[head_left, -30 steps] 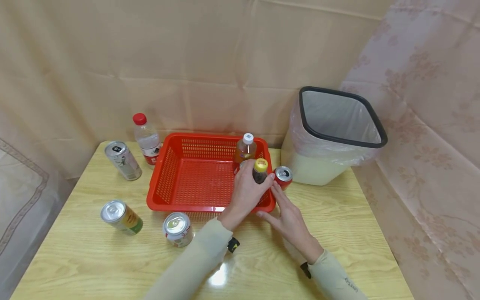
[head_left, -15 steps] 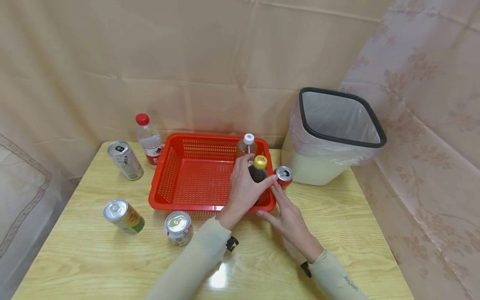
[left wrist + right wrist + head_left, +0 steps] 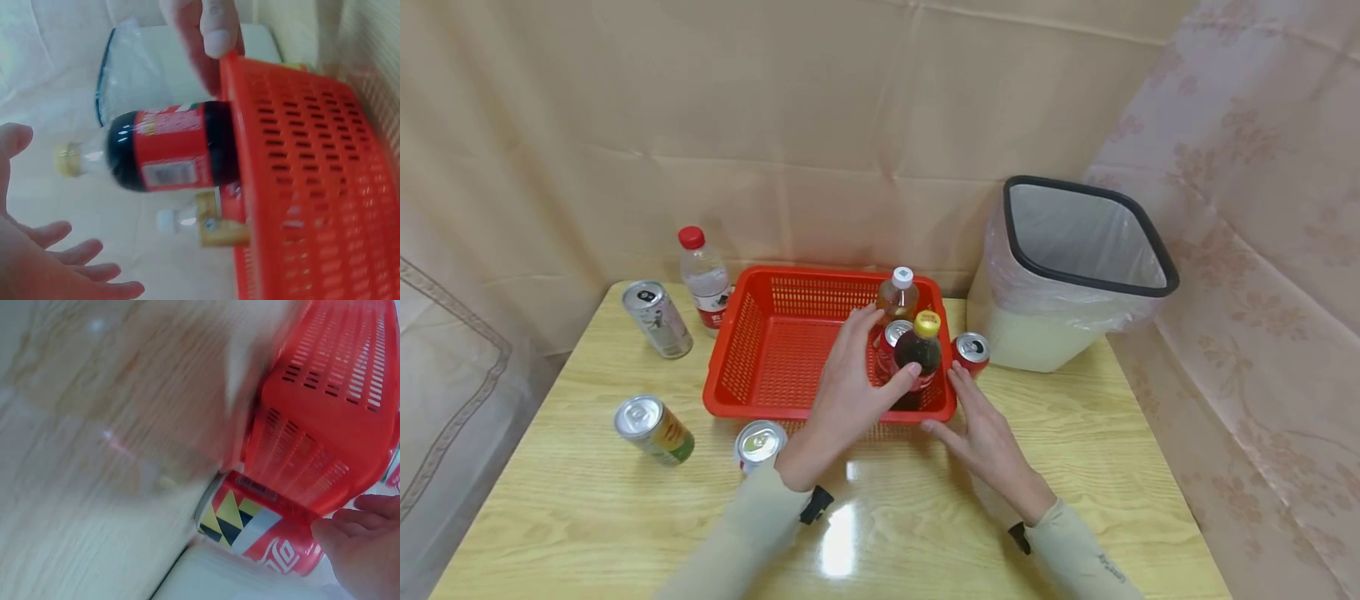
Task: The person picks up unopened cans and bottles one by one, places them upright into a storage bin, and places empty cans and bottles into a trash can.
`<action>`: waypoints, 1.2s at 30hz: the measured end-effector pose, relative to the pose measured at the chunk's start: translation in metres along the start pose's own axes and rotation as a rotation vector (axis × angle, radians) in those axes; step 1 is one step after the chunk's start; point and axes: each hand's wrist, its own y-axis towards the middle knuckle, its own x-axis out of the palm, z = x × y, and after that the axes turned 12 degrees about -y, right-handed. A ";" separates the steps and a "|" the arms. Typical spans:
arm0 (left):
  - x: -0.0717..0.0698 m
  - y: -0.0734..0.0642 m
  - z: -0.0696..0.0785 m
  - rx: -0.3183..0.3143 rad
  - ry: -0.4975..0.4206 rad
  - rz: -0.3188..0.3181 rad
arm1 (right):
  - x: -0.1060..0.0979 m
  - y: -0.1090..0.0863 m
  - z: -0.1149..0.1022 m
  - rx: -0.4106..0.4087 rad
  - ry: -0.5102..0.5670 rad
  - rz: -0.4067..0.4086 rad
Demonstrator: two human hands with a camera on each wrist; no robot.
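A cola bottle [image 3: 917, 353] with a yellow cap stands inside the red plastic basket [image 3: 760, 407], at its right end. Beside it, my left hand [image 3: 842, 396] is spread with nothing in its grasp; the left wrist view shows a gap between its fingers and the bottle [image 3: 172, 147]. My right hand [image 3: 988, 442] rests at the basket's front right corner, thumb at the rim and fingers extended along the right side. Just beyond those fingertips, outside the basket, stands a red can [image 3: 972, 353]. Also in the basket are another red can [image 3: 884, 360] and a white-capped amber drink bottle [image 3: 901, 298].
A lined trash bin [image 3: 1030, 321] stands behind the basket on the right. Left of the basket are a red-capped water bottle [image 3: 707, 283], a pale can [image 3: 658, 321] and a green-yellow can [image 3: 655, 431]. Another can [image 3: 760, 443] sits in front, partly behind my left forearm.
My left hand has let go of the cola bottle and drawn back to the left, uncovering the bottle and the red can in the basket. The right hand stays at the corner.
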 end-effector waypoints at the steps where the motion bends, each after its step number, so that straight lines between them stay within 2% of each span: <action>1: -0.005 -0.003 0.001 -0.005 0.004 -0.004 | -0.002 0.000 0.002 -0.004 0.001 0.015; 8: -0.036 -0.023 0.004 -0.037 0.088 -0.023 | -0.015 0.005 0.021 -0.020 0.002 0.263; 11: -0.051 -0.028 -0.002 -0.043 0.157 -0.022 | -0.018 0.009 0.030 0.009 0.013 0.313; 16: -0.075 -0.037 -0.016 -0.056 0.247 -0.016 | -0.020 0.021 0.046 0.092 0.063 0.228; 20: -0.093 -0.043 -0.027 -0.078 0.288 -0.026 | -0.018 0.031 0.057 0.110 0.129 0.150; 27: -0.112 -0.053 -0.044 -0.112 0.332 -0.015 | -0.009 0.046 0.066 0.139 0.265 0.055; 29: -0.114 -0.055 -0.048 -0.099 0.329 0.000 | -0.005 0.050 0.068 0.148 0.273 0.044; 36: -0.117 -0.060 -0.061 0.024 0.374 0.060 | 0.006 0.058 0.067 0.172 0.320 0.044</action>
